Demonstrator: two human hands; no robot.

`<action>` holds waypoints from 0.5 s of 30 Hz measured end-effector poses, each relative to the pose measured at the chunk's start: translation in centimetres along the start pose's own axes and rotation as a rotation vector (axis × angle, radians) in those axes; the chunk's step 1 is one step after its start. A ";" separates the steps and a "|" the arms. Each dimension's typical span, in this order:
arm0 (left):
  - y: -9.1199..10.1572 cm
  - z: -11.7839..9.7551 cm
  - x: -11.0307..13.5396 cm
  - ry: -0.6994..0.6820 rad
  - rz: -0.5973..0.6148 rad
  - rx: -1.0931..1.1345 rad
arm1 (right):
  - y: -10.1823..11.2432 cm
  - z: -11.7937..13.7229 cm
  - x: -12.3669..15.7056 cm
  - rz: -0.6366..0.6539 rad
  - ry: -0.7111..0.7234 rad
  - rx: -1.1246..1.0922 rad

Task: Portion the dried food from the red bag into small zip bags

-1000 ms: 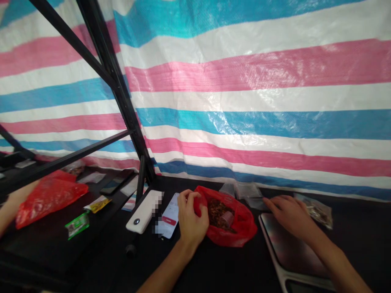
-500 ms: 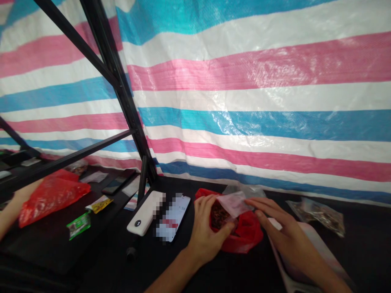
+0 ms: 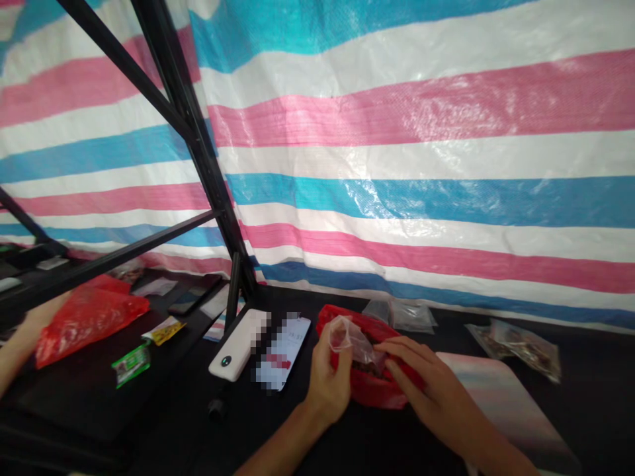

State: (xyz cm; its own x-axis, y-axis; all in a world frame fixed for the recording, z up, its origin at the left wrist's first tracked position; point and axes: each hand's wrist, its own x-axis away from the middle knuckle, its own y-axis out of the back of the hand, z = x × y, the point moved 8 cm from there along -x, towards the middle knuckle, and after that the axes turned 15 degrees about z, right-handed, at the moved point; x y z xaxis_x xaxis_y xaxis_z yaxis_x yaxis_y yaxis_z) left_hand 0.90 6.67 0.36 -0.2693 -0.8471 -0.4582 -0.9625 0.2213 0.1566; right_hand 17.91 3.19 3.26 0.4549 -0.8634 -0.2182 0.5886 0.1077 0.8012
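Note:
My left hand (image 3: 329, 380) pinches the rim of a small clear plastic bag (image 3: 347, 336) and holds it up over a red plastic bag (image 3: 373, 390) filled with dark brown bits. My right hand (image 3: 421, 383) rests on the red bag's right side, its fingers curled into the clear bag's lower part. The red bag lies on a black table. A flat shiny scale plate (image 3: 501, 403) lies just right of my right hand.
A white power bank (image 3: 238, 345) and a phone (image 3: 284, 350) lie left of the red bag. Empty clear bags (image 3: 404, 316) and a filled clear bag (image 3: 518, 347) sit by the striped tarp. Another person's arm (image 3: 12, 360), a second red bag (image 3: 89, 317) and black frame bars are at the left.
My right hand left the scale side and came over to the red bag with a small clear bag. My left hand let go of the red bag's edge and took the clear bag's rim.

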 end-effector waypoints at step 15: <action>1.5 1.8 -0.2 0.391 -0.112 -0.336 | -3.0 -1.0 -0.5 0.336 -0.151 0.288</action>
State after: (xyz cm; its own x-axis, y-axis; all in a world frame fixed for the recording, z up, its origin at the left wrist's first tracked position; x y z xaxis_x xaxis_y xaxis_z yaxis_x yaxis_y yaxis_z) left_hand -0.57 8.02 -0.90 -0.0718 -0.9878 -0.1378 -0.9046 0.0063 0.4262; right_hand 16.62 3.80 0.39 0.4733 -0.8687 0.1464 0.2063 0.2709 0.9403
